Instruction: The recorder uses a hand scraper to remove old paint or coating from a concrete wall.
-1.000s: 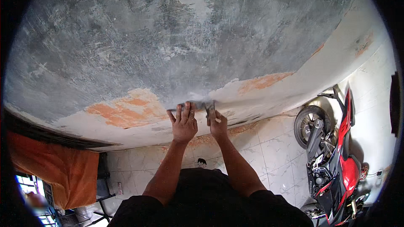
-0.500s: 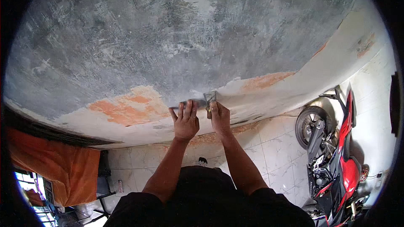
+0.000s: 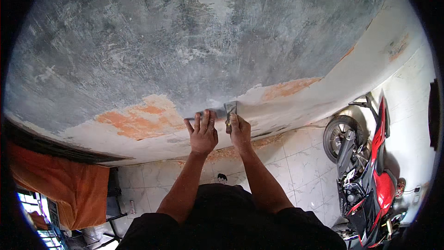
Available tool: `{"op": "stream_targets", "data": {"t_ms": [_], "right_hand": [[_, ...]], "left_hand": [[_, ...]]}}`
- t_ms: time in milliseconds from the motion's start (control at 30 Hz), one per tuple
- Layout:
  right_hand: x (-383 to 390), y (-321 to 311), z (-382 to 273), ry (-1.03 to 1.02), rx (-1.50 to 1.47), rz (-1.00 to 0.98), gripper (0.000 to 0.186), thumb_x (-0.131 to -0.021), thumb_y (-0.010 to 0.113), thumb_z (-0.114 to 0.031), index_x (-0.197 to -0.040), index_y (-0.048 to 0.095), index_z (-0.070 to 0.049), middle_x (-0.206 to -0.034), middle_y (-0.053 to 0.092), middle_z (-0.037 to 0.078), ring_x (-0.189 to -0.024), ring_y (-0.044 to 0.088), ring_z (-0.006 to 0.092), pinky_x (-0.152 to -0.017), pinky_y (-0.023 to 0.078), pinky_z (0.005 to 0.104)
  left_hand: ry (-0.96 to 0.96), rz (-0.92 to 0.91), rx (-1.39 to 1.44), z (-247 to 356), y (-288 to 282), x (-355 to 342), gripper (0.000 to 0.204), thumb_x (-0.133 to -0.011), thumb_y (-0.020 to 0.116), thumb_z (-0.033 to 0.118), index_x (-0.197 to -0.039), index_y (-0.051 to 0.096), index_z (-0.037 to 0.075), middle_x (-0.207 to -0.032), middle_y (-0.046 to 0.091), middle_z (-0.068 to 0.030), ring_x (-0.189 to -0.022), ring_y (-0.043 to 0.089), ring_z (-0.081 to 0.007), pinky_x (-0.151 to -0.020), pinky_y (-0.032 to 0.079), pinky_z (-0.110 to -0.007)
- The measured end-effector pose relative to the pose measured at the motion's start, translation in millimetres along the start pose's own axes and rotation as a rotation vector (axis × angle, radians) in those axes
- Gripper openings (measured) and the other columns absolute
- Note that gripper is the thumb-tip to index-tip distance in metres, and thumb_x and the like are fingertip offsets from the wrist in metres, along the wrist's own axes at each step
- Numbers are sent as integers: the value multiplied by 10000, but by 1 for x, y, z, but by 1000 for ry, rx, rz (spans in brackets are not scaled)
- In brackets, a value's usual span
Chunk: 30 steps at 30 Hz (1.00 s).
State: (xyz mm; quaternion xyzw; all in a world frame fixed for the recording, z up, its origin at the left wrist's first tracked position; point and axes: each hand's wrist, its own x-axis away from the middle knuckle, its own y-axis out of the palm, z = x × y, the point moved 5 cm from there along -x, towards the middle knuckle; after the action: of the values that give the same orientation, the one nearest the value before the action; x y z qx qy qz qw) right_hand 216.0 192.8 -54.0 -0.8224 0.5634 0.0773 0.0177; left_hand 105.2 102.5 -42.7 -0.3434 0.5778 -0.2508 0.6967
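In front of me stands a wall (image 3: 194, 41) with a rough grey surface and white paint below it. My right hand (image 3: 241, 133) grips a scraper (image 3: 231, 109), its greyish blade against the wall where grey meets white. Close beside it, my left hand (image 3: 202, 136) presses on the wall with fingers stretched and apart. A dark strip shows behind the left fingertips; I cannot make out whether it is a tool or shadow. Left of that hand is a patch of bare orange (image 3: 138, 118). Another orange patch (image 3: 291, 89) lies to the right.
A red and black motorcycle (image 3: 381, 190) is parked at the right, by a white side wall. Orange cloth (image 3: 69, 185) hangs at the lower left above a black stand (image 3: 111, 229). Pale tiles (image 3: 300, 171) cover the floor, with orange debris (image 3: 222, 156) along the wall's foot.
The scraper and my right hand have shifted very slightly, and the blade's angle looks a little different. My left hand stays nearly in place on the wall.
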Motion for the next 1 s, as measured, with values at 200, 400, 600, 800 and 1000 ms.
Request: {"op": "stream_targets", "data": {"t_ms": [200,400,600,800,1000], "right_hand": [[26,-7,56,249,-90,39,430,-954,447,-353,-721,566,-12,-529,464,6,-479,434,81,-456,363,254],[14,1,-17,108,-42,-36,470,-960,409,-403,-707,537,-28,-515,470,3,-454,444,88,-441,354,253],[39,-19,37,241,161,26,465,-952,432,-385,-693,547,-17,-512,473,15,-430,441,98,-421,360,275],[-4,-6,-37,98,67,30,422,-950,450,-347,-686,547,-32,-514,468,2,-449,429,74,-434,347,257],[20,-12,17,152,120,-1,407,-948,463,-340,-683,537,-39,-517,468,-5,-447,410,67,-424,323,247]], "left_hand": [[9,-36,-15,1,4,-1,591,-781,525,194,-1359,411,155,-1450,276,-34,-1323,250,-308,-1046,103,-639],[10,0,-28,0,0,0,576,-784,529,205,-1350,425,165,-1459,264,-26,-1331,240,-301,-1044,110,-640],[53,-19,-30,1,5,2,539,-828,507,188,-1348,399,94,-1459,252,-103,-1357,161,-376,-1047,69,-645],[32,24,-39,2,2,3,543,-815,512,201,-1344,418,120,-1470,240,-69,-1354,179,-341,-1053,74,-632],[16,20,-52,2,3,0,539,-797,519,209,-1328,450,140,-1457,269,-39,-1345,208,-306,-1062,82,-617]]}}
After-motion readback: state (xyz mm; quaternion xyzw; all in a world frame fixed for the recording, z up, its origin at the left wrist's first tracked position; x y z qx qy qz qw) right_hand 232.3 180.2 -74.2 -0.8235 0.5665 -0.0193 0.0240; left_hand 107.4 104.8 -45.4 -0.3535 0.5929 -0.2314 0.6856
